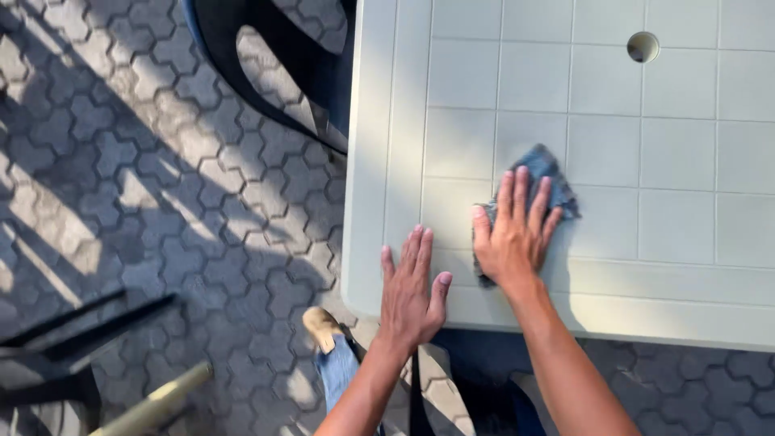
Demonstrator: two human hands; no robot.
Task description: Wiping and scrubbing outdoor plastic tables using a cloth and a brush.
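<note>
- Far left of the table [371, 161]: grey paving [121, 161] of interlocking blocks, striped with sun and shadow, and thin dark bars low in the corner (too cut off to tell what they belong to).
- Just off the table's left edge: a dark blue plastic chair [315, 73], pushed up close.
- Below the table's near edge: a tan shoe [321, 327] and a leg in blue jeans.
- On the table's near left corner: left hand [410, 295], palm down, fingers straight and nearly together, thumb out to the side, holding nothing, flat on the tabletop.
- Just right of it, further in from the near edge: right hand [517, 234], fingers spread, pressed flat on a cloth [542, 165].
- Best kept that way, probably: palm wide over the cloth, weight through the braced hand, strokes along the moulded grooves so grit does not stay in them.
- Cloth itself: grey-blue, thin, crumpled, corners poking out beyond the fingertips and below the heel of the hand, the middle hidden.
- Tabletop: pale plastic moulded in squares, with a round hole [643, 47] near the far right.
</note>
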